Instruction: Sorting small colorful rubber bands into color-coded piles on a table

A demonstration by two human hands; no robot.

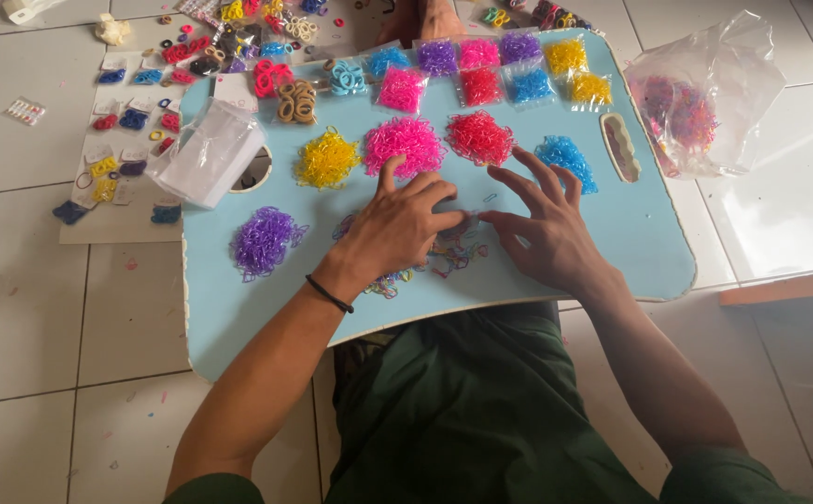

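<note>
Both the left hand (397,227) and right hand (545,229), fingers spread and holding nothing, press a mixed-colour band heap (444,254) at frame centre on the blue table (630,233), sorted single-colour piles (405,142) above it, the heap still unsorted.

The left hand (397,229) and right hand (546,233) cover most of the mixed rubber bands (448,257) on the blue lap table (612,233), so what the fingertips pinch cannot be told. A clear bag (210,154) hides part of the table's round hole (259,173). The bands inside the crumpled plastic bag (705,93) are blurred by the film. Hair ties (238,19) at the top are cut off by the edge. The small card (26,112) on the floor is too small to read.
</note>
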